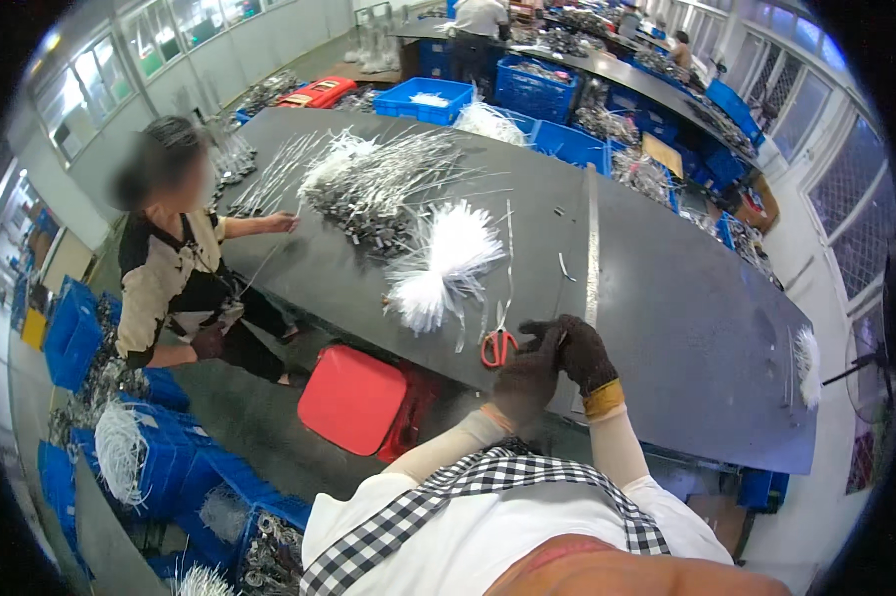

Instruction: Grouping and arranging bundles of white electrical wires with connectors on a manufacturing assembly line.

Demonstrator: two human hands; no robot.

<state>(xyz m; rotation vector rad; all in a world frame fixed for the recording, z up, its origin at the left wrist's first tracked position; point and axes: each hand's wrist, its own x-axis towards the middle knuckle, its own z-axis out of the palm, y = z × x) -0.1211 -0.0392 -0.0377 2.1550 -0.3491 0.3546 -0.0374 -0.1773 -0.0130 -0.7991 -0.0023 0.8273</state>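
My left hand (pixel 527 382) and my right hand (pixel 585 353), both in dark knit gloves, meet over the table's near edge. Their fingers are bent and overlap; whether anything sits between them is hidden. Just left of them lie scissors (pixel 498 348) with red handles, blades pointing away. Beyond the scissors a fanned bundle of white plastic strips (pixel 448 260) rests on the dark table (pixel 681 343). A large heap of thin white strips with dark metallic ends (pixel 373 189) lies behind that bundle. One long thin strip (pixel 509 253) stretches away from the scissors.
At the table's left side a co-worker (pixel 175 248) handles a strip. A red stool (pixel 353 399) stands near the left edge. Blue bins (pixel 423 99) line the far side, and more blue crates (pixel 160 447) sit at lower left. A metal strip (pixel 593 248) crosses the tabletop.
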